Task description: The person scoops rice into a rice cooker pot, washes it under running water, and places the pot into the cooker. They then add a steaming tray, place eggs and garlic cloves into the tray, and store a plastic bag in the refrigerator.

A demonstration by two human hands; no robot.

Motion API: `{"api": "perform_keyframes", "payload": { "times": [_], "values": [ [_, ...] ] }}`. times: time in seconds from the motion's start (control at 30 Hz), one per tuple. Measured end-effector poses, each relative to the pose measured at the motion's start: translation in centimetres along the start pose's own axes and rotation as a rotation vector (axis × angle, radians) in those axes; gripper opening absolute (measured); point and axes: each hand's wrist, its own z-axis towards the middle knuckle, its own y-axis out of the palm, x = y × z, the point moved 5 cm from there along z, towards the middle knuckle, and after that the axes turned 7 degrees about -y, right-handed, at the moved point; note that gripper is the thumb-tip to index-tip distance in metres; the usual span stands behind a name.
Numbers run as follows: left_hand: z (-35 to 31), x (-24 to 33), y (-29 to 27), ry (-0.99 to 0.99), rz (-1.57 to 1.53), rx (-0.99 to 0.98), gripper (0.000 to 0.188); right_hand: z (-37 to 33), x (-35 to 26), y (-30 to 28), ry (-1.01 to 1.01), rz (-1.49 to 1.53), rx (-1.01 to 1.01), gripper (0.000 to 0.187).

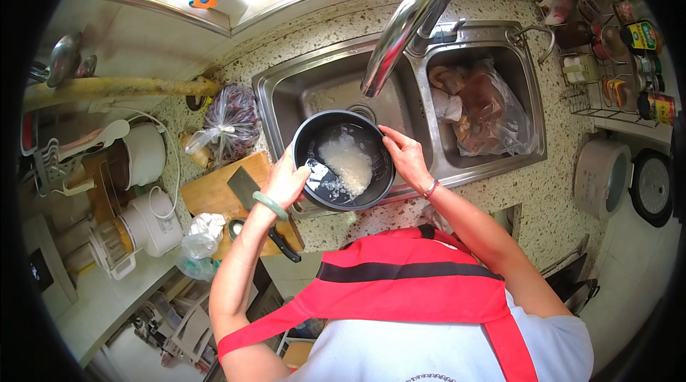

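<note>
Left hand (284, 183) and right hand (409, 159) grip the pot (314, 133); held level over the sink's (329, 96) near edge, rice (350, 162) should stay in.

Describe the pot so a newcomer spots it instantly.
Start at the double-bowl steel sink. Over the near side of its left bowl, the left hand and right hand hold a round, dark pot. White, rice-like grains in water set it apart from the right bowl, which holds a clear plastic bag.
</note>
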Motion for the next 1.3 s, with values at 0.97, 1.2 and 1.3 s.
{"api": "perform_keyframes", "payload": {
  "times": [0.97, 1.2, 1.3],
  "values": [
    [0.9, 1.9, -1.3, 0.044, 0.261, 0.042, 0.046, -0.5, 3.2, 1.6, 0.247, 0.033, -0.116, 0.031],
    [0.9, 2.1, -1.3, 0.014, 0.248, 0.03, 0.046, -0.5, 2.8, 1.6, 0.266, 0.05, -0.131, 0.031],
    [1.3, 1.8, -1.4, 0.067, 0.257, 0.038, 0.047, -0.5, 3.1, 1.7, 0.271, 0.08, -0.138, 0.031]
  ]
}}
